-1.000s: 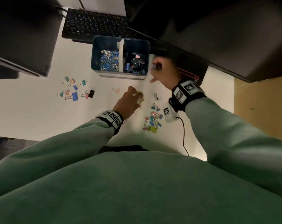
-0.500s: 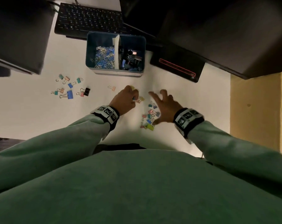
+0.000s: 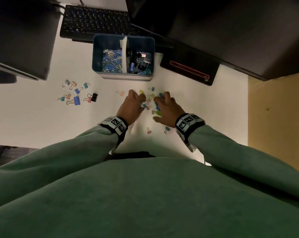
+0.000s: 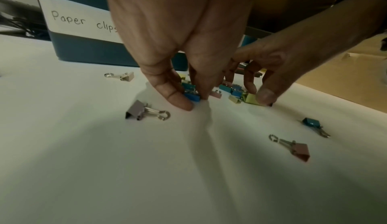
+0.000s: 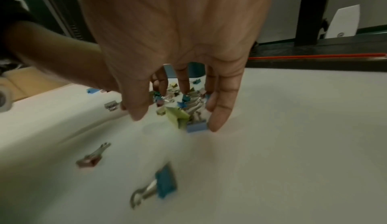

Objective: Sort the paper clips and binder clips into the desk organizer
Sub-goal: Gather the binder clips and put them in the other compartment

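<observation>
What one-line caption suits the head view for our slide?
Both hands, left hand and right hand, gather loose binder clips before the blue desk organizer.

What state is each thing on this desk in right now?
Organizer: open-topped, both compartments partly filled.
Middle clip pile: loose on desk, between both hands.
Left clip group: scattered, untouched.
Left hand: pinching a blue clip.
Right hand: fingers spread over pile.

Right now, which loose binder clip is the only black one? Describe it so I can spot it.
Start at the blue desk organizer and look down-left to the scattered group of clips on the white desk. The black binder clip sits at that group's right edge, touching a pink one; all others are pastel or blue.
</observation>
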